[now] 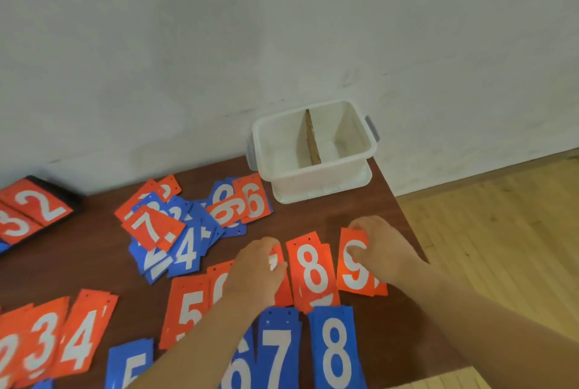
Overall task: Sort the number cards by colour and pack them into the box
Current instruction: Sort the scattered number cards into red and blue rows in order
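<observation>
- Brown table pushed against a pale wall; wood floor off to your right.
- Box sits at the far right corner of the table, touching the wall. A cardboard divider splits it into a left and a right half. No card shows in either half.
- Near you, the cards lie in two rows by number. The red row is farther: red 5, red 7, red 8, red 9. The blue row is closer: blue 7, blue 8.
- A mixed heap of red and blue is unsorted, mid-table, left of the box.
- Your right hand grips red 9, fingers hooked over its far edge and thumb on the face.
- Your left hand covers most of red 7, fingers bent over its far edge and thumb on the face. It looks like a hold, though the card under it is mostly hidden.
- Judgement: sorting is partly done and packing has not begun.
- Relation that matters: the box lies straight ahead of your right hand and slightly left, with bare table between. The right hand is the nearer one.
- Each card's long axis runs away from you, roughly in line with the divider, so a card should drop in with little turning.
- Risk: each numbered spot looks like a small stack, so lower cards may slide out when you lift.
</observation>
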`<state>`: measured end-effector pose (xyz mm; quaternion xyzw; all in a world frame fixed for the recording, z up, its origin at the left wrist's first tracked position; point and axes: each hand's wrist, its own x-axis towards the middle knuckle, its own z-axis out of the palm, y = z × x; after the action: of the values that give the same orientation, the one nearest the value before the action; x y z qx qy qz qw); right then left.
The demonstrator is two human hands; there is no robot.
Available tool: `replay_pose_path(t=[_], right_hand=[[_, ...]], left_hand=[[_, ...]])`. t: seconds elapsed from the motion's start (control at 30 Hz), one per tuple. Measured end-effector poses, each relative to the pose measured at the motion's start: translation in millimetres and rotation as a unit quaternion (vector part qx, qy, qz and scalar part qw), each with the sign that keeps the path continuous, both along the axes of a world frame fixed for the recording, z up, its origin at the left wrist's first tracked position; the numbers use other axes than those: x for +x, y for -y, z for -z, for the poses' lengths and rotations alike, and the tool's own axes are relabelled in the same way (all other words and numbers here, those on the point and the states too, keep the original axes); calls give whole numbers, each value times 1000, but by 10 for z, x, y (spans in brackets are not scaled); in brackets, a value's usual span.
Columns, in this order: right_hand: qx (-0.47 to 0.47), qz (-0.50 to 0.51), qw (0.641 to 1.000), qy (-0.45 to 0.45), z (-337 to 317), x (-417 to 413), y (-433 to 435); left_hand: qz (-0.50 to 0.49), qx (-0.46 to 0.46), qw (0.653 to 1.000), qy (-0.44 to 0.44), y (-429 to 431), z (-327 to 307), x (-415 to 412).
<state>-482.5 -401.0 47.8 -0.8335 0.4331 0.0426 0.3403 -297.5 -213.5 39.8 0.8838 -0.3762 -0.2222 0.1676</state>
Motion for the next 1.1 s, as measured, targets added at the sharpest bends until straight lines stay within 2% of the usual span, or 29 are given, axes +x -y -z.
replay_pose_path(t=[0.13,0.3,0.57,0.7,0.83,0.97,1.1], right_hand=[[-13,-92,994,49,-262,542,-119],[-9,-158,984,80,-337,1288,-360],[-28,-215,975,54,-132,2158,-745],[-24,-219,975,23,-42,2582,-796],[-19,-229,973,-10,124,3050,-702],[-54,-255,963,-64,244,3451,-563],[-87,-293,944,-128,514,3622,-497]], left_hand=[[-70,-2,997,29,-413,-237,417],[-152,9,987,58,-1036,-464,938],[-260,15,964,54,-1842,-396,1589],[-259,32,964,44,-1948,-201,2054],[-217,46,975,28,-1818,7,2633],[-134,65,988,26,-1579,291,3250],[-141,106,984,4,-1309,521,3584]])
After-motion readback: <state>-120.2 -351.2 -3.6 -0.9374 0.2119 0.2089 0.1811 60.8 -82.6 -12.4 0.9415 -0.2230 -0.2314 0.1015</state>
